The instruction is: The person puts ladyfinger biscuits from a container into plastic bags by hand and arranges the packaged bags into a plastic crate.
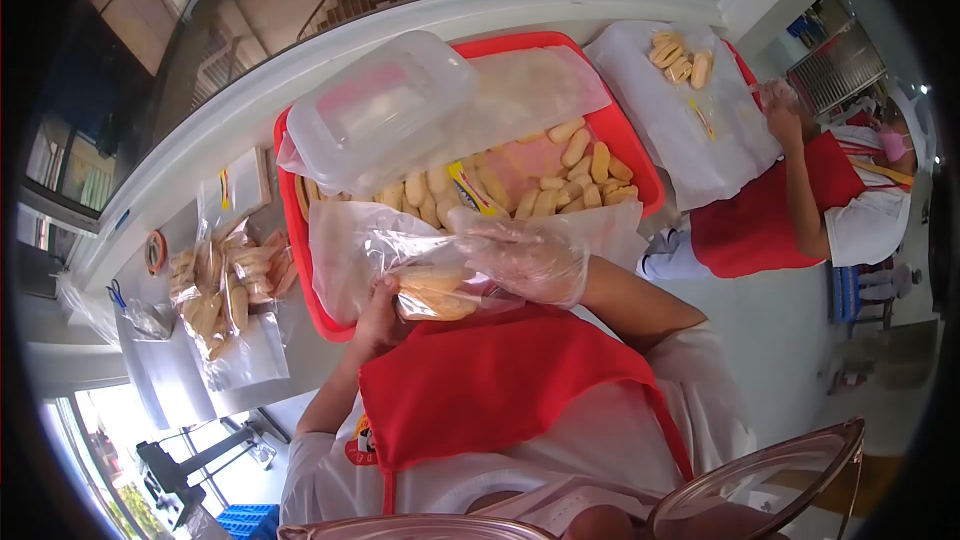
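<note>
On windowside counter (312,358), red tray (648,192), left hand (377,320) gripping bag (408,252), right hand (528,258), grip unclear

Apron (500,390): was plain bright red, a broad panel with a curved edge across the front
Straps (672,435): were narrow and the same red, one running up on each side of the chest
Shirt (450,475): was white, with loose, softly creased sleeves that left the forearms bare
Emblem (361,440): was a small patch of red, black and yellow on the left chest, its lettering too small to read
Right hand (525,255): wore a clear, loose, wrinkled plastic glove
Left hand (378,312): was bare
Glasses (760,480): had clear lenses in thin, shiny, brownish-pink rims
</note>
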Demonstrator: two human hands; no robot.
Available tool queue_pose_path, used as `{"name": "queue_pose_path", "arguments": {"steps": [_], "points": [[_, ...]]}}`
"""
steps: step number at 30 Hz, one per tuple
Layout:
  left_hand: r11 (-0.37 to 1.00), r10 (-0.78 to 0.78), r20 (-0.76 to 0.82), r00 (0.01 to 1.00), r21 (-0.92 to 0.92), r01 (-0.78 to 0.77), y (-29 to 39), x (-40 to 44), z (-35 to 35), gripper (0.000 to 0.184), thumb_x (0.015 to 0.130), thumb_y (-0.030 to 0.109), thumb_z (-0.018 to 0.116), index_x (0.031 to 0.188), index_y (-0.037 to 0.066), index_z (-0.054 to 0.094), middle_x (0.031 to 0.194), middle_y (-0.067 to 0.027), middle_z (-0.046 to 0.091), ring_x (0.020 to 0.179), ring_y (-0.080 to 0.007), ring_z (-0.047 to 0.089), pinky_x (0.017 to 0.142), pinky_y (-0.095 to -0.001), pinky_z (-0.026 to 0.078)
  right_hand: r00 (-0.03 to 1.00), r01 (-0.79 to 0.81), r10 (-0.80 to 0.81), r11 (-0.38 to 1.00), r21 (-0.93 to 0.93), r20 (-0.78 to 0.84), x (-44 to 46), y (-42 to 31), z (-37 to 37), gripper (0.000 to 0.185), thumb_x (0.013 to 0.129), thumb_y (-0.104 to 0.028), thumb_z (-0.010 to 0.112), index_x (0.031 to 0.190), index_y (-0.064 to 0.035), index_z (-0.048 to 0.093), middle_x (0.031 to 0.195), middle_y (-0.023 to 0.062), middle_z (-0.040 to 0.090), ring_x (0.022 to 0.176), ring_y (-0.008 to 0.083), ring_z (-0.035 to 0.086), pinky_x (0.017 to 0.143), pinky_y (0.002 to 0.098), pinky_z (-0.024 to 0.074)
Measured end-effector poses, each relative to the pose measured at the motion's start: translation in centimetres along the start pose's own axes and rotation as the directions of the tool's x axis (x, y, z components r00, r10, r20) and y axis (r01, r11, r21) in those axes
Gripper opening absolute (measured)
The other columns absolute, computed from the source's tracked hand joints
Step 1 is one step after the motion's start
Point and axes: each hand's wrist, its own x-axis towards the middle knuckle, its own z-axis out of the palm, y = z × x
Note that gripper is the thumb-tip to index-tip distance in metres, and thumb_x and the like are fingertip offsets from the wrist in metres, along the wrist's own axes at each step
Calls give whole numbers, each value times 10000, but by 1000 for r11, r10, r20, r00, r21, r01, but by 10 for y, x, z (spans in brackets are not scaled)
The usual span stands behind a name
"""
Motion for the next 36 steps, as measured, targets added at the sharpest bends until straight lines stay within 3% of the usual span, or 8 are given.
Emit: {"name": "queue_pose_path", "arguments": {"steps": [2,4,6,8,13,19,32,36], "points": [[994,53,4,999,-93,-53,-3,0,5,634,767,433,609,1215,44,385,1143,-141,503,1027,-301,518,888,-460,427,997,-24,28,998,62,-69,-1,1,-15,260,763,-207,612,984,-70,617,1065,137,572,1002,276,561,781,367,481],[983,146,38,989,-116,-141,19,4,-7,588,791,413,578,1203,36,391,1138,-141,505,1023,-298,520,892,-460,425,925,-377,375,925,37,65,5,14,-46,335,842,-309,509,1082,-84,571,1109,136,549,1010,269,544,814,343,454],[937,350,37,936,1,-350,32,13,-4,547,821,423,518,1192,34,416,1121,-122,517,1033,-289,514,870,-458,441,839,-536,535,783,-317,-98,4,52,-72,332,839,-323,457,903,-47,631,960,129,615,928,263,577,755,372,456],[933,347,20,938,-111,-343,42,22,-24,548,828,411,513,1217,42,401,1143,-123,510,1046,-286,508,875,-459,435,279,-902,960,248,-353,-38,14,75,-96,367,838,-342,432,947,-50,625,987,145,606,937,271,573,798,366,439],[883,439,-88,894,-140,-447,42,32,-16,543,839,391,496,1244,47,384,1176,-130,498,1059,-286,503,895,-461,420,-13,-616,992,88,-783,122,-40,162,-91,425,807,-365,462,1034,-32,595,1012,150,609,945,260,585,807,354,449],[893,346,-31,938,-295,-340,43,25,-13,491,857,358,474,1234,52,395,1176,-113,502,1069,-281,498,922,-450,404,335,-542,940,244,-804,60,-61,177,-89,413,816,-331,480,1079,-25,570,1112,143,569,1004,262,562,847,354,442],[893,325,-67,943,-308,-329,43,27,-20,547,795,327,552,1250,79,380,1198,-96,483,1102,-295,469,925,-471,384,-1,-803,965,-156,-575,-261,-110,224,-72,481,857,-357,435,1224,-46,433,1185,165,515,1063,271,524,882,386,419],[894,333,-43,942,-305,-330,42,29,-22,557,791,329,559,1254,80,374,1200,-95,482,1100,-292,471,921,-470,387,184,-790,948,-15,-612,-261,-74,173,-82,502,891,-343,349,1295,-45,322,1238,189,460,1107,279,492,907,389,397]]}}
